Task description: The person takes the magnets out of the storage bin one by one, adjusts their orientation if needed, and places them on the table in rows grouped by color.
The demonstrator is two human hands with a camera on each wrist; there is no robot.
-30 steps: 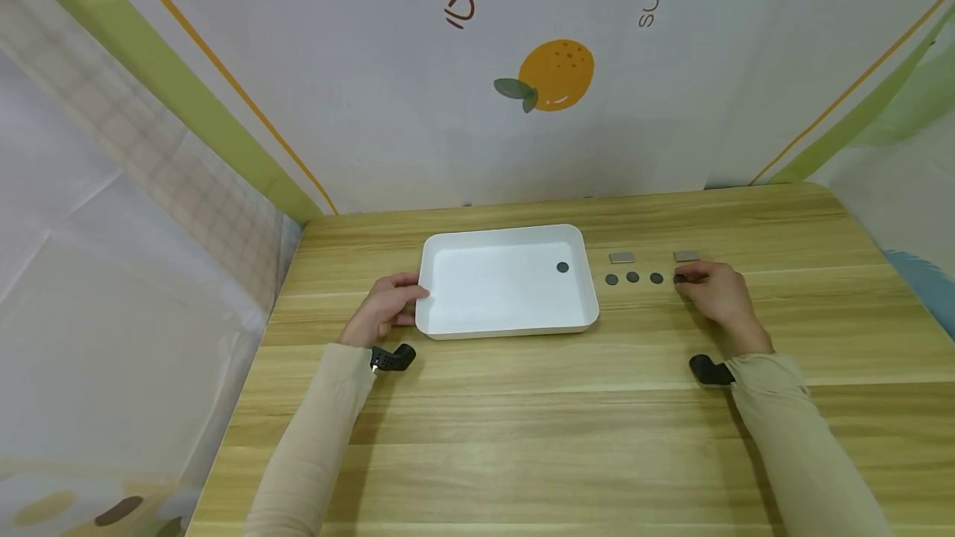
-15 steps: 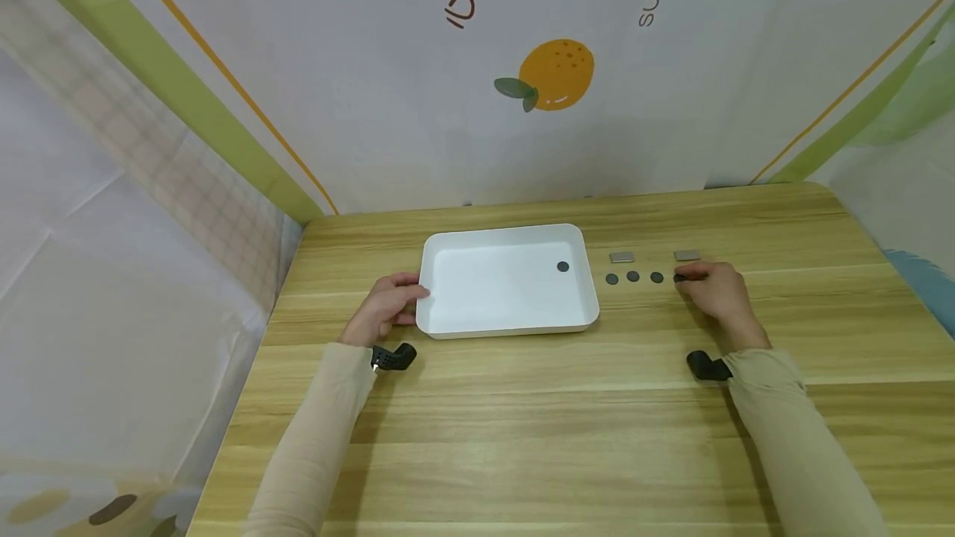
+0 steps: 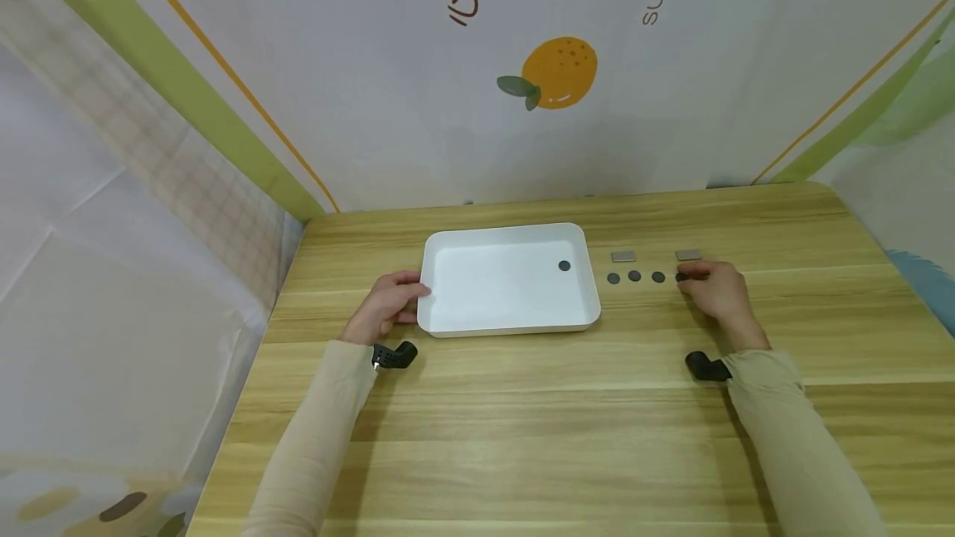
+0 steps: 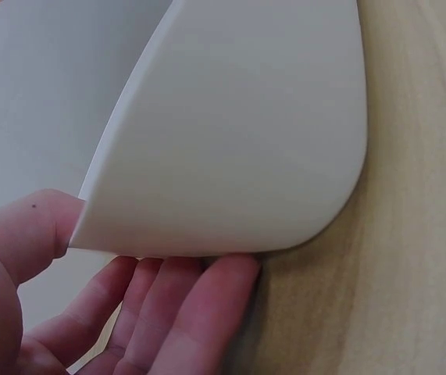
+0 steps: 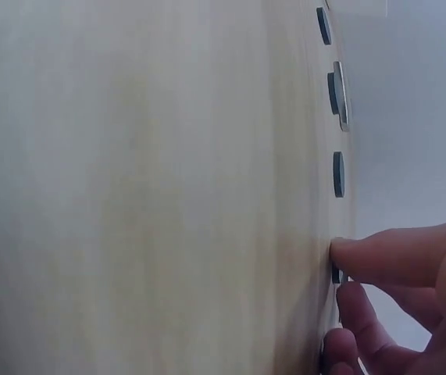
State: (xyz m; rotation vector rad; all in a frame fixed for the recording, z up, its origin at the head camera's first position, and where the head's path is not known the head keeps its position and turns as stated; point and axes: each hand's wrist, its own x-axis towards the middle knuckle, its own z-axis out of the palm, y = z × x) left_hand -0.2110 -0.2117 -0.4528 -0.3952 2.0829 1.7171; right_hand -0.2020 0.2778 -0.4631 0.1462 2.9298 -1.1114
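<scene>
A shallow white tray (image 3: 492, 292) lies on the wooden table, with one small dark round disc (image 3: 564, 266) inside near its right end. My left hand (image 3: 388, 302) grips the tray's left wall, thumb over the rim and fingers against the outer side, as the left wrist view shows. To the right of the tray, my right hand (image 3: 716, 295) pinches another dark disc (image 5: 336, 273) between thumb and fingertip, close to the tabletop. Most of that disc is hidden by the fingers. Three more discs (image 3: 634, 276) lie in a row between the tray and the right hand.
Behind the row of discs lie two thin grey rectangular pieces, a left one (image 3: 622, 256) and a right one (image 3: 688, 254) just beyond the right hand's fingers. A printed white cloth (image 3: 388, 106) hangs along the table's back edge. The wooden tabletop (image 3: 552, 437) extends toward the front.
</scene>
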